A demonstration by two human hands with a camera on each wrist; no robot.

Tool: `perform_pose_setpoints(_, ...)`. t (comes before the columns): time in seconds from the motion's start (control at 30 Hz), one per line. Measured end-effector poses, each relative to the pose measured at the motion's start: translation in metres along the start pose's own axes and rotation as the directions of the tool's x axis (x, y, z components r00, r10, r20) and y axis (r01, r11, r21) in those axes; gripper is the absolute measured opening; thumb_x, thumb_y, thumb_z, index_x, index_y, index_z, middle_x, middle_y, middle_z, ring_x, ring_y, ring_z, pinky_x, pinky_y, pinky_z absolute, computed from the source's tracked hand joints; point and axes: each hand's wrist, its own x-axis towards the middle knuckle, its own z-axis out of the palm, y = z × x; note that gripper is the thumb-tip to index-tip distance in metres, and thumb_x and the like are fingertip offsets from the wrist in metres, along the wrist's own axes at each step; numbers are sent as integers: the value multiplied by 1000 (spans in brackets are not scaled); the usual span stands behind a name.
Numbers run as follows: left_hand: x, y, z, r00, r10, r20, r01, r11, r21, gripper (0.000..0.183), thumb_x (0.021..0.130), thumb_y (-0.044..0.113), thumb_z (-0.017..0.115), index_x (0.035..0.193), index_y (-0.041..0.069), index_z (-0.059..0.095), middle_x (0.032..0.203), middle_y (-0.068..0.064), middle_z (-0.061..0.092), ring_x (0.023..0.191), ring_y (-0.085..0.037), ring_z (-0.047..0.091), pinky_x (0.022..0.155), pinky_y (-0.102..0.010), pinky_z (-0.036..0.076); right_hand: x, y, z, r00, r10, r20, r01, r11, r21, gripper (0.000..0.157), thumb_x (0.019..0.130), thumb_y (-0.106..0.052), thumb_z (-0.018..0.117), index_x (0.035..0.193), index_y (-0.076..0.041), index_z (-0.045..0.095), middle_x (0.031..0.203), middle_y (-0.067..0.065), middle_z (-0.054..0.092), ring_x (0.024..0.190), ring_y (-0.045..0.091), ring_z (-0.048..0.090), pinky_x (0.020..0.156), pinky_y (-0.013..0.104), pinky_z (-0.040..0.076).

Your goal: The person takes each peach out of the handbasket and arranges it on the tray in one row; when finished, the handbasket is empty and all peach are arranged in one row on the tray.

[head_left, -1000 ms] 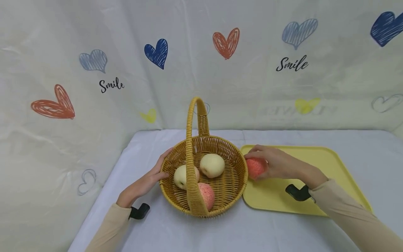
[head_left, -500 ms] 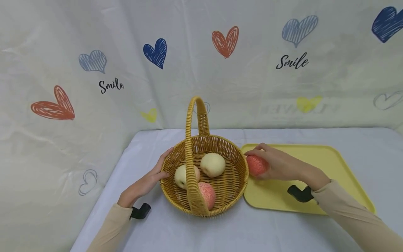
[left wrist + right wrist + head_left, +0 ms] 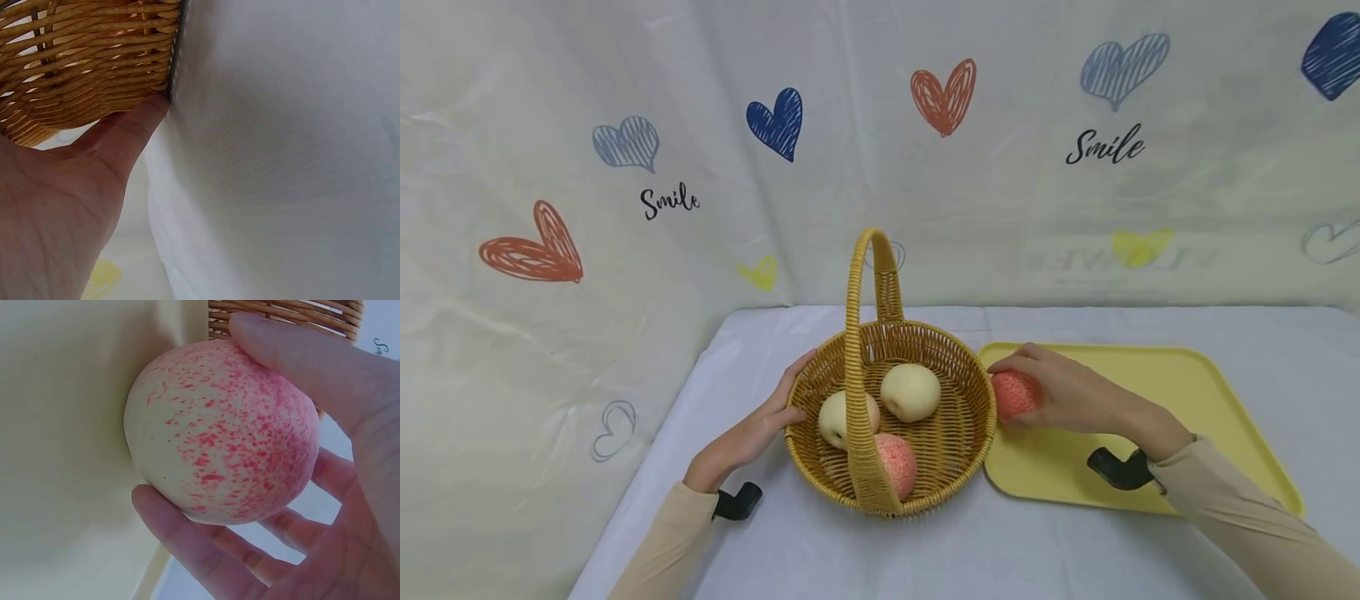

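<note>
A round wicker basket point(image 3: 951, 454) with a tall arched handle holds two pale peaches point(image 3: 911, 392) and a red-speckled peach point(image 3: 898, 467). My left hand point(image 3: 752, 433) grips its left side, thumb over the rim; the left wrist view has fingers reaching against the lower weave point(image 3: 94, 69). Just right of the basket, my right hand point(image 3: 1067, 392) holds another peach point(image 3: 219, 434) at the left end of the yellow tray point(image 3: 1150, 467). Seen from the right wrist, thumb and fingers curl around this peach, which is cream on one side and red-speckled on the other.
A white cloth point(image 3: 955, 550) covers the table under basket and tray. Behind stands a pale curtain point(image 3: 850, 50) printed with hearts and "Smile". The basket's arched handle point(image 3: 854, 333) rises high above the rim, between the two hands.
The view shifts slightly, so basket, tray and hands appear a little further right. Both hands keep their holds, the right on its peach and the left on the basket.
</note>
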Motion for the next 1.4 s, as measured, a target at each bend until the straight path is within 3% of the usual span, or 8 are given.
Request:
perform_pose_setpoints(0.2,-1,2,0,1000,7,8,-7,1000,-17,84,101,3,40,169,30,0,175,-1,-6,160,-29,-6,122,-61,5,-2,-3,-9,1000,-15,12,14,999,38,60,79,-21,92,131,-5,67,120,11,61,99,21,61,74,35,54)
perform_pose_setpoints(0.43,-1,2,-2,1000,25,13,-25,999,-20,85,100,2,41,169,29,0,175,-1,-4,160,-28,-5,122,-61,4,4,-21,-40,999,23,49,-23,1000,1,59,83,-18,89,135,-8,64,128,14,57,107,27,62,76,39,57)
perform_pose_setpoints(0.6,-2,1,-3,1000,21,8,-21,999,-28,85,100,2,41,169,29,1,175,-1,-4,160,-28,-4,122,-61,4,26,-54,-54,997,-40,62,41,999,-1,50,88,-13,84,135,-12,65,130,8,57,112,26,62,83,42,58)
perform_pose_setpoints(0.73,-3,0,-2,1000,18,5,-18,999,-35,84,100,2,41,169,29,1,175,-2,-4,160,-29,-4,122,-61,5,52,-79,-54,987,-114,110,118,992,-38,48,89,-16,83,134,-14,66,131,6,56,110,25,62,87,43,55)
perform_pose_setpoints(0.87,-3,-1,-2,1000,11,2,-11,999,-39,84,100,3,41,169,29,0,175,-1,-5,160,-29,-4,123,-60,5,78,-95,-47,965,-187,184,206,974,-94,50,89,-14,84,136,-12,65,130,8,57,110,25,63,92,45,54)
perform_pose_setpoints(1.0,-3,-4,-1,1000,8,-1,-8,999,-32,84,100,4,40,169,30,0,175,0,-5,160,-28,-4,123,-60,6,100,-101,-36,938,-223,266,253,964,-83,53,87,-10,85,136,-11,65,131,8,58,118,27,61,99,45,52)
perform_pose_setpoints(1.23,0,-2,2,1000,3,8,-3,1000,-18,85,99,5,41,169,32,0,175,1,-4,160,-28,-3,123,-60,7,122,-92,-13,879,-175,444,210,977,-29,57,88,-6,82,141,-5,61,143,13,52,130,31,55,106,46,48)
perform_pose_setpoints(1.4,-1,2,1,1000,5,-1,-5,1000,-19,85,98,5,42,169,31,1,175,0,-4,160,-29,-2,123,-60,7,126,-84,4,848,-147,510,201,978,-51,52,93,-17,74,142,-6,62,131,8,56,115,21,54,98,40,49)
